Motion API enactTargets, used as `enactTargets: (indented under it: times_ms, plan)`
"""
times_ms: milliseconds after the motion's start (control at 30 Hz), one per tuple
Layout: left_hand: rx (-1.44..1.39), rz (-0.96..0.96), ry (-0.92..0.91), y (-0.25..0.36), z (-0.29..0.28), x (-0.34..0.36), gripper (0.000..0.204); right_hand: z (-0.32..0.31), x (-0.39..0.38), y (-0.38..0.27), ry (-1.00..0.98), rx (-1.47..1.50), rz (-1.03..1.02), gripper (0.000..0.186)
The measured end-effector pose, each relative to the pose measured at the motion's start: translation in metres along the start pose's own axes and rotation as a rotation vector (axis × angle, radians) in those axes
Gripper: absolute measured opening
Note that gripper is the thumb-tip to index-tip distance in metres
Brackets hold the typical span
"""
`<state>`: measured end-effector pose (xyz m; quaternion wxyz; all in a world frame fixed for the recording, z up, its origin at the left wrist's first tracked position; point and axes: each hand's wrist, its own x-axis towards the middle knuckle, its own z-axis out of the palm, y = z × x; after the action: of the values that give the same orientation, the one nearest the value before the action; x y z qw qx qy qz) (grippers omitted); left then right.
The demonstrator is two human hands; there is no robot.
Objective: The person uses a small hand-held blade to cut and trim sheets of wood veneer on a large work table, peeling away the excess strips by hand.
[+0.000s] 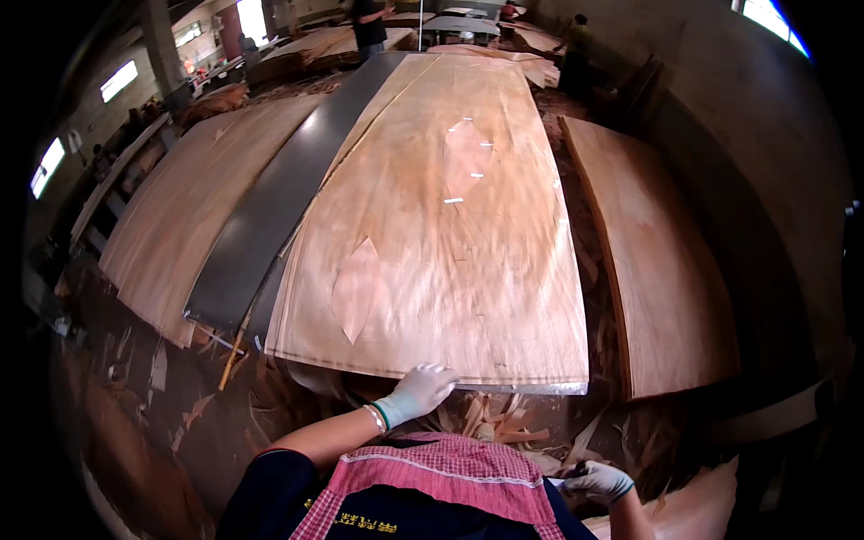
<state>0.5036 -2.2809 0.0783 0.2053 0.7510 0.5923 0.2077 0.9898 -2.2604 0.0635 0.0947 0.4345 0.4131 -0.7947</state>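
Note:
A large tan wood veneer sheet lies on the worktable in front of me, with its near edge close to my body. My left hand, in a pale glove, is closed at that near edge, with its fingertips at the sheet's rim. Low at the right, beside my apron, is my gloved right hand. Its fingers are curled around something small and pale, too unclear to name. A pinkish leaf-shaped patch lies on the sheet's near left. Farther back, another pink patch has short white tape strips around it.
Left of the sheet runs a dark smooth board, with a long thin stick along it. Veneer stacks stand at the left and right. Veneer scraps litter the floor. Far back, a person stands near more stacks.

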Motion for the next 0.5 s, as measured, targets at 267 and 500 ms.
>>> enactTargets:
  times_ms: [267, 500]
  plan:
    - [0.011, -0.113, 0.060, 0.070, 0.037, 0.047, 0.024, -0.146, -0.004, -0.095, 0.358, 0.582, -0.863, 0.033]
    - [-0.199, -0.163, 0.028, 0.096, 0.019, 0.067, 0.021, -0.085, -0.051, -0.269, 0.809, -0.070, -1.101, 0.018]
